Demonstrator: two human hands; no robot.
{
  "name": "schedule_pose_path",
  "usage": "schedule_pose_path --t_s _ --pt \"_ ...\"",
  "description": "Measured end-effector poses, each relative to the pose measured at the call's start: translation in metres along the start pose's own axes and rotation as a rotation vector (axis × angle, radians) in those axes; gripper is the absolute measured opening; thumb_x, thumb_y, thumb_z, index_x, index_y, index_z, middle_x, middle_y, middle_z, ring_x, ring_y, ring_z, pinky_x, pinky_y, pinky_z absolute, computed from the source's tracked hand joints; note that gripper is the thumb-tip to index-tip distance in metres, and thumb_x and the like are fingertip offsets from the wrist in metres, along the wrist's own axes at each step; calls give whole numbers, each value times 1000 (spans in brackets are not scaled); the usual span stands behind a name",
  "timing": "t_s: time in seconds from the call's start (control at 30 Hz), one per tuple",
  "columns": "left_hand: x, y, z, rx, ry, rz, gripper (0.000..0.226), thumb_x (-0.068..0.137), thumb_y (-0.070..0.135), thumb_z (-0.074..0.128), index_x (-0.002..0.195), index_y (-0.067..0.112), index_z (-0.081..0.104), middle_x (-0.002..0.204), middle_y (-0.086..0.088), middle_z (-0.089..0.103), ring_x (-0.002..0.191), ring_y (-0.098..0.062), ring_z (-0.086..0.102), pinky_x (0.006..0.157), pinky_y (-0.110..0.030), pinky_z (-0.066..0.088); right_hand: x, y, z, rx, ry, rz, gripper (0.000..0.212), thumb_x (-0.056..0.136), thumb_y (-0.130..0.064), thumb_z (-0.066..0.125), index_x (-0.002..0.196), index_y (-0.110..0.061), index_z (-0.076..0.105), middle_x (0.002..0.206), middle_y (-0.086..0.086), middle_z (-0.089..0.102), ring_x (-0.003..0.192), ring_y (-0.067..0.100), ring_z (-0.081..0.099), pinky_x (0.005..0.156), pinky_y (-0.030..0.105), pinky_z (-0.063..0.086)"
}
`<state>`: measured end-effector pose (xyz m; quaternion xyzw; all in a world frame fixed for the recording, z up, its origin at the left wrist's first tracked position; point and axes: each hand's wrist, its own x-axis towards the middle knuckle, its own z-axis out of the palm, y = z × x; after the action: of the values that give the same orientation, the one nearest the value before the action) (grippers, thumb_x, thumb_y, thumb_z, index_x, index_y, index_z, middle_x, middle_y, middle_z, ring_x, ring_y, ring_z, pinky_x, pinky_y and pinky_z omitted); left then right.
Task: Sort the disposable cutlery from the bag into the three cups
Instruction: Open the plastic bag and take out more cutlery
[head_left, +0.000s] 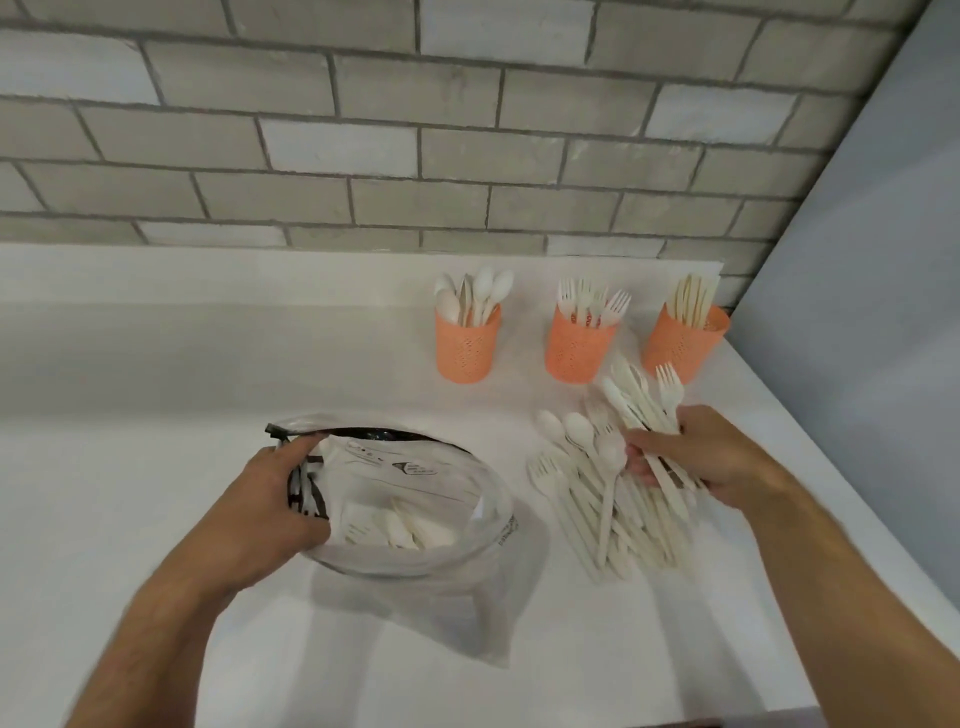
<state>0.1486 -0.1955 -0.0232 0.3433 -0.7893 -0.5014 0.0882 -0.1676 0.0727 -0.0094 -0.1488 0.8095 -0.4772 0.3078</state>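
Observation:
A clear zip bag (415, 519) lies open on the white counter, with some pale cutlery still inside. My left hand (270, 504) grips the bag's left rim and holds it open. My right hand (711, 457) grips a bundle of mixed cutlery (644, 400), forks and knives fanning out above a loose pile (608, 504) of spoons, forks and knives on the counter. Three orange cups stand behind: the left cup (467, 348) holds spoons, the middle cup (576, 348) holds forks, the right cup (680, 343) holds knives.
A grey brick wall (415, 130) rises behind the white counter (156, 364). A plain grey wall (872, 312) closes the right side, close to the right cup. The counter's front edge runs along the bottom right.

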Motion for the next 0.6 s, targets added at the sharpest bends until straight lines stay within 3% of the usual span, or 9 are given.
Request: schedule_pose_path --t_s 0.07,0.17,0.27,0.3,0.4,0.47,0.53,0.6 --pt "2 1 1 11 -3 6 82 52 12 64 124 51 55 110 -6 63 95 -23 64 79 -37 55 3 15 -11 -70 62 53 25 92 -8 68 99 15 66 77 22 69 60 26 66 66 39 58" --pt "3 4 5 27 -2 18 79 56 9 66 123 49 55 109 -7 62 94 -23 63 76 -34 52 3 30 -18 -103 119 100 23 92 -18 70 93 4 72 79 17 73 68 28 70 73 43 61" --pt "4 6 8 45 0 34 77 63 2 69 124 46 55 108 -8 61 92 -24 61 72 -32 49 3 37 -27 -288 229 77 27 90 -27 71 74 -6 68 64 2 69 58 20 65 56 27 51" --pt "5 6 8 51 4 30 77 62 4 70 126 45 55 108 -8 61 92 -23 61 71 -30 48 3 37 -30 -323 264 75 24 90 -26 71 76 -7 69 67 3 69 61 20 65 57 27 51" --pt "5 6 9 54 -2 11 80 68 -7 69 129 43 54 109 -8 61 91 -23 61 68 -29 46 5 38 -42 -374 308 110 13 91 -15 70 99 -5 72 89 10 73 80 26 71 78 37 60" --pt "4 7 10 61 -1 8 81 69 -11 67 125 46 54 107 -10 60 88 -23 60 66 -29 46 5 37 -45 -560 333 113 19 91 -13 68 109 -8 70 105 10 72 94 26 69 91 37 56" --pt "1 10 13 49 -13 1 83 66 -8 67 123 50 52 107 -9 58 88 -23 58 65 -29 45 -3 23 -38 -676 401 -16 19 90 -11 65 109 -12 70 111 6 71 100 24 65 90 29 50" --pt "-1 14 17 55 -27 10 87 59 1 67 126 52 47 108 -6 54 91 -22 56 67 -29 46 -20 -6 -11 -595 403 -241 17 90 -6 63 100 -15 73 98 0 73 88 15 66 78 14 47"
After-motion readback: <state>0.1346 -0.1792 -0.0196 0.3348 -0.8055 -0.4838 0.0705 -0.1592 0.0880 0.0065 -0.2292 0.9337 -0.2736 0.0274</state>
